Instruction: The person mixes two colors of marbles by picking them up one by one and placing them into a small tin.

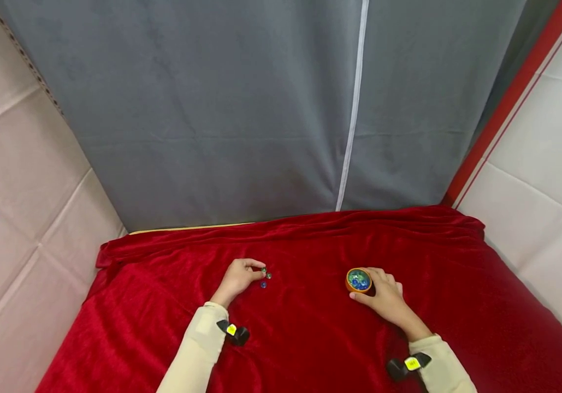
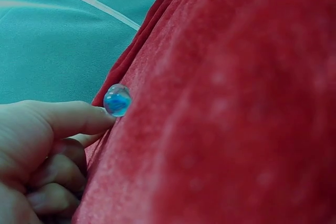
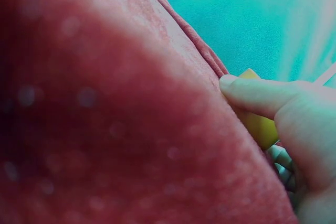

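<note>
My left hand [image 1: 240, 277] is at the left of the red cloth, with its thumb and index finger pinching a green glass marble [image 1: 264, 269]. Just right of those fingertips lies a second green marble [image 1: 268, 276], and a blue marble [image 1: 263, 284] sits nearer me. In the left wrist view, one clear marble with blue inside [image 2: 117, 100] shows beside the thumb tip; the other fingers are curled under. Over on the right, my right hand [image 1: 385, 296] holds a small round orange bowl [image 1: 347, 286] by its side. Blue and green marbles [image 1: 359, 279] fill it.
Red velvet cloth [image 1: 305, 327] covers the table, wrinkled along its far edge. A grey curtain [image 1: 236, 109] hangs behind it. Pale padded panels stand at the left [image 1: 25, 218] and right [image 1: 546, 218].
</note>
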`<action>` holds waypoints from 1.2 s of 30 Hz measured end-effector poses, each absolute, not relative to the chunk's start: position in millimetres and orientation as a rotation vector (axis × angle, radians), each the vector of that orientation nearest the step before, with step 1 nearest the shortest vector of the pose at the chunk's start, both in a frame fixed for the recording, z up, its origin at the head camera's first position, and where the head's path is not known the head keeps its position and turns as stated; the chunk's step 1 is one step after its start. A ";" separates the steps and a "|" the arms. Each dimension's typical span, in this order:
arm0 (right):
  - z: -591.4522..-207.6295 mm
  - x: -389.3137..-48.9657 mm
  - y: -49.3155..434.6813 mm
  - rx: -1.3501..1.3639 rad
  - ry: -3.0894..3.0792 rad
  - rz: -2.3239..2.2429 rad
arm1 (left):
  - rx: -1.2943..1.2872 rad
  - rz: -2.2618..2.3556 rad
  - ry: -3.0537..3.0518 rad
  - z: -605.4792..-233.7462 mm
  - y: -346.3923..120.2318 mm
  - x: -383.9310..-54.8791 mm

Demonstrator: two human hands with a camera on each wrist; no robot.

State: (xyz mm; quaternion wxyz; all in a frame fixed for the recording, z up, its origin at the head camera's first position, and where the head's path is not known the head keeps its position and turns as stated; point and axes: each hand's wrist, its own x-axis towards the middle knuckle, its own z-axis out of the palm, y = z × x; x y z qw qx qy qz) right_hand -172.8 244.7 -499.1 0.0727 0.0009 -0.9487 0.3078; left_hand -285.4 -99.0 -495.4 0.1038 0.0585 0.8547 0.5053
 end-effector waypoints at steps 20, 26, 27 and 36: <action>-500.0 -173.3 243.9 0.012 -2.850 0.962 | 0.169 1.635 2.464 -483.6 -88.8 -279.8; -499.6 -172.5 245.1 0.007 -2.849 0.957 | 0.299 1.653 2.409 -466.0 -66.2 -268.6; -499.7 -172.5 245.1 0.007 -2.848 0.957 | 0.329 1.655 2.393 -463.0 -61.7 -266.7; -501.0 -173.9 244.6 0.002 -2.840 0.964 | 0.493 1.646 2.259 -443.3 -24.8 -255.8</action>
